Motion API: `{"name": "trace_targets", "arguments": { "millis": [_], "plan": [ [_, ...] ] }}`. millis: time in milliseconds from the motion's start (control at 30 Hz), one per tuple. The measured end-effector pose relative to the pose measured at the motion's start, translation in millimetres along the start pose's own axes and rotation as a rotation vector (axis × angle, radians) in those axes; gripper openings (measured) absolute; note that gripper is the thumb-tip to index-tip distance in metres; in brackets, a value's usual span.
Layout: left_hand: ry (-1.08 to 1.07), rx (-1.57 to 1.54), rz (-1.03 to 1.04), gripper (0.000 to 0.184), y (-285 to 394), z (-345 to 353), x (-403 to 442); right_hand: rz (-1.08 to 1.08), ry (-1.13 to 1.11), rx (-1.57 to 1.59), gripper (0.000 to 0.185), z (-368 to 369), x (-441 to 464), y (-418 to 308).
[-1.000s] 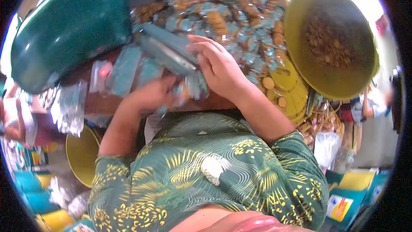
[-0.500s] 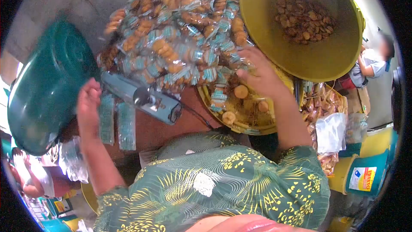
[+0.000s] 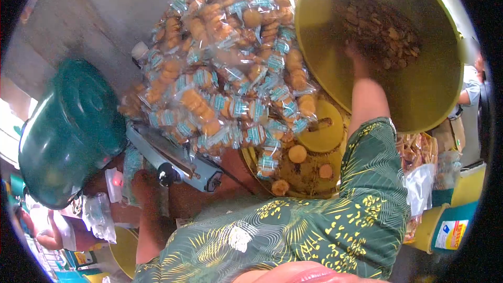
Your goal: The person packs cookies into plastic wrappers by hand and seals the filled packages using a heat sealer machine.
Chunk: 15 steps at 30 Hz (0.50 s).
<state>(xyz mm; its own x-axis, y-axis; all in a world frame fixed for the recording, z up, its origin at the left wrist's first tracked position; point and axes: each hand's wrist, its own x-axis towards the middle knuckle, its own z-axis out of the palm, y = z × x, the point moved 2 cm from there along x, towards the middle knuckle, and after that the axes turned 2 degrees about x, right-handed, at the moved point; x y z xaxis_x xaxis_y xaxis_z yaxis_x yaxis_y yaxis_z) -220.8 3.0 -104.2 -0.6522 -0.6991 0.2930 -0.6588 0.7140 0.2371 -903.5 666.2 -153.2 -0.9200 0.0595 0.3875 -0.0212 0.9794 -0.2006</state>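
Note:
My right hand [image 3: 357,52] reaches into a tilted yellow tub [image 3: 327,26], beside loose brown biscuits [image 3: 387,34] at its bottom; its fingers are blurred. My left hand [image 3: 146,186] is low and in shadow by the printed plastic bags [image 3: 132,165], next to a blue-grey bag sealer [image 3: 209,174] with a black knob. I cannot make out its fingers. Beyond the sealer rises a big pile of clear packets of biscuits [image 3: 209,107] with teal print. A round yellow tray [image 3: 309,186] holds a few loose biscuits [image 3: 297,153] and a round yellow lid-like piece [image 3: 322,128].
A large green tub [image 3: 73,136] leans on the left. Clear plastic bags [image 3: 99,220] hang below it. On the right are more packed goods [image 3: 416,149], a white plastic bag [image 3: 421,186] and a labelled bucket [image 3: 450,230]. Parts of other people show at both edges.
My right hand has gone from above the yellow tray into the yellow tub. My left hand has dropped from beside the green tub to the printed bags. The view has shifted slightly.

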Motion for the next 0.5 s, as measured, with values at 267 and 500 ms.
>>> {"name": "trace_targets", "arguments": {
  "millis": [267, 500],
  "plan": [
    [0.112, -0.177, 0.206, 0.009, -31.9, 23.3, -7.3, 0.030, 0.150, 0.099, 0.050, -107.8, -118.5, -73.2],
    [0.175, -0.256, 0.300, 0.013, -28.9, 22.8, -10.8, -0.162, -0.497, 0.272, 0.026, -247.1, -296.2, -161.2]
  ]
}}
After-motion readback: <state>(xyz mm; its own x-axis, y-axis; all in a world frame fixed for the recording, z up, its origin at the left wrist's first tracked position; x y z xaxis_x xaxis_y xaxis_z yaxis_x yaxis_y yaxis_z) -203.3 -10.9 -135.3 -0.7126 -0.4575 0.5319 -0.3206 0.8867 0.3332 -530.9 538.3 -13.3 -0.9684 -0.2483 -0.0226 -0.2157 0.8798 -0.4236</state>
